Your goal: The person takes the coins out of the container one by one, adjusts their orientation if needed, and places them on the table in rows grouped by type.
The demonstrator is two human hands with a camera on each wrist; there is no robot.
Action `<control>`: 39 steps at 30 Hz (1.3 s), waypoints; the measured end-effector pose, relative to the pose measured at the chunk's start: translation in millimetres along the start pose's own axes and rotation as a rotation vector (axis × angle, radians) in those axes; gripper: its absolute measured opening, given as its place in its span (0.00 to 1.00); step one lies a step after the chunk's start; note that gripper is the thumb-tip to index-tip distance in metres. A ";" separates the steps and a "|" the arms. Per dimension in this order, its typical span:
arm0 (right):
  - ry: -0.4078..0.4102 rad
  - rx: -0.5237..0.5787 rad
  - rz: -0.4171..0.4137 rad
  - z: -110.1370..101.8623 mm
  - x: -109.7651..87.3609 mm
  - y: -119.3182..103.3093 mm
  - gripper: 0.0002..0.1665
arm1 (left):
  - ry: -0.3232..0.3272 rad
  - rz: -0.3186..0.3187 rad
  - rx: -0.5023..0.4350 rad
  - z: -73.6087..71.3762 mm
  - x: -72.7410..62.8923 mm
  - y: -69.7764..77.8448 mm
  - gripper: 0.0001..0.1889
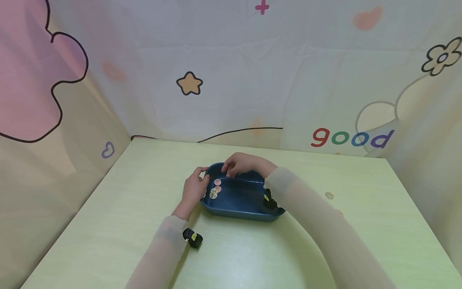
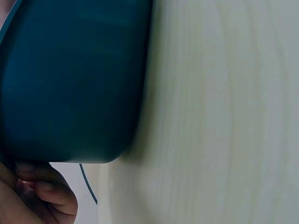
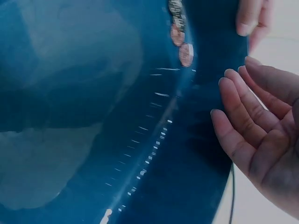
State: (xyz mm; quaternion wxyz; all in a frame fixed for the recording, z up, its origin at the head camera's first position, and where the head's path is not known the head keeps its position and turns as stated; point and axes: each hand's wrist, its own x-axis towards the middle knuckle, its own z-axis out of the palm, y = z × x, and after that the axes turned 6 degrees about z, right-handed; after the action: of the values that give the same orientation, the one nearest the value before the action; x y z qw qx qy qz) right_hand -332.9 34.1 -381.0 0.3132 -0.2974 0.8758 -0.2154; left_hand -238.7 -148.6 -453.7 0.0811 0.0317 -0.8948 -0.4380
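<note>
A dark blue tray [image 1: 238, 197] stands on the table; its rounded wall fills much of the left wrist view. My left hand [image 1: 195, 188] grips the tray's left rim, thumb on the inner side. At the far left corner, my right hand [image 1: 242, 163] hangs over the rim. In the right wrist view its fingers [image 3: 240, 105] are loosely bent, with nothing between them. Along the left inside of the tray lie several small coin-like discs: copper-pink discs [image 1: 217, 182] and shiny pale gold ones [image 1: 213, 195]. The right sleeve hides the tray's right end.
One pale gold disc [image 1: 329, 195] lies on the table [image 1: 361, 241] right of the tray. A pinkish disc [image 1: 340, 212] is partly hidden behind the right sleeve. A printed cloth [image 1: 231, 108] hangs behind the table's back edge.
</note>
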 end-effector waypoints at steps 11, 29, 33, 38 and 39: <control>-0.009 -0.093 0.029 17.7 18.2 -1.1 0.26 | 0.000 0.033 -0.001 -1.7 0.7 3.1 0.21; 0.043 -0.160 0.066 42.3 37.8 8.9 0.20 | -0.007 0.007 -0.019 -1.2 0.9 1.0 0.21; 0.054 -0.160 0.080 44.7 38.5 8.3 0.14 | -0.007 0.004 -0.017 -0.2 0.7 -1.2 0.21; 0.064 -0.186 0.096 45.8 39.9 7.5 0.16 | -0.004 0.004 -0.018 -0.7 -0.3 -1.3 0.21; 0.067 -0.196 0.095 45.7 40.3 7.4 0.15 | -0.003 0.005 -0.018 -1.2 -0.7 -0.8 0.21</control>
State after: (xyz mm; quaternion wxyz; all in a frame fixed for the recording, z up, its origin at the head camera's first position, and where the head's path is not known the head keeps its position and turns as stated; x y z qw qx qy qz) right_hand -330.1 4.4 -434.6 0.2630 -0.2773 0.9158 -0.1235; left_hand -237.9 -150.0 -453.7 0.0812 0.0282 -0.8909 -0.4460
